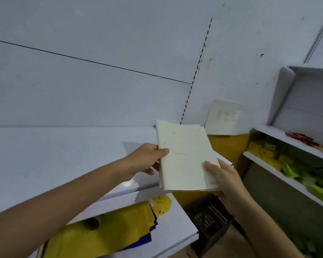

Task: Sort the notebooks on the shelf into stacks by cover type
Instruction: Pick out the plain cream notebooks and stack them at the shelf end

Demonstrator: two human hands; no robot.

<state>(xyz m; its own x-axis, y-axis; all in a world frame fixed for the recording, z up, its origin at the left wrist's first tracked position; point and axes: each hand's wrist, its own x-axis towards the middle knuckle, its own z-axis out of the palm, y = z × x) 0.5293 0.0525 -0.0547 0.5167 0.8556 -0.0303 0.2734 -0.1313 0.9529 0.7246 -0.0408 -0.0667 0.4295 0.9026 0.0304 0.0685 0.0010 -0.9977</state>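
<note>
Head view: we hold a small stack of cream notebooks above the right end of the white shelf. Our left grip pinches its left edge; our right grip clasps its near right corner, thumb on top.

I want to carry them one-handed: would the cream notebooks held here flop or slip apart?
Probably fairly stiff together: the notebooks lie flat between the left hand and right hand without sagging. They may slide apart, since their top edges sit staggered. Likely light: thin, soft-looking covers.
</note>
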